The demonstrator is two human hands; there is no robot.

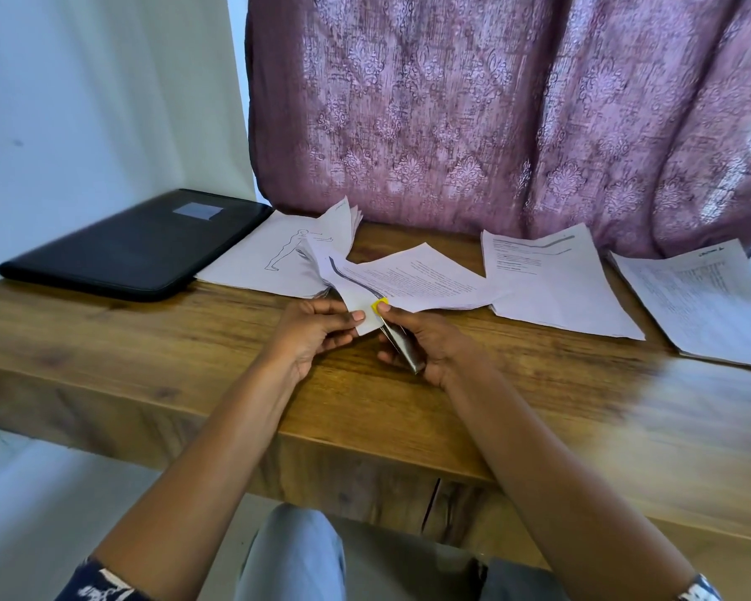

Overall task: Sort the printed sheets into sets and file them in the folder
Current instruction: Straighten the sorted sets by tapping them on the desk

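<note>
Head view, the only one:
- left hand [317, 336] pinches near corner of set of sheets [417, 275], thumb on top
- right hand [426, 344] wrapped round stapler [402, 344], its yellow nose at same corner
- far end of set sags toward table [148, 340], overlapping sketch pile [274, 258]
- middle pile [556, 288] and right pile [703, 301] lie flat further right
- folder [135, 245] closed, far left, just beside sketch pile

Risks:
- set looks fanned, so staple may miss lower pages
- thumb close to stapler nose, could get nipped
- dragging set could scatter sketch pile

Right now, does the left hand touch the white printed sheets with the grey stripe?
Touching. Head view shows the left hand pinching the white printed sheets at one corner.
</note>
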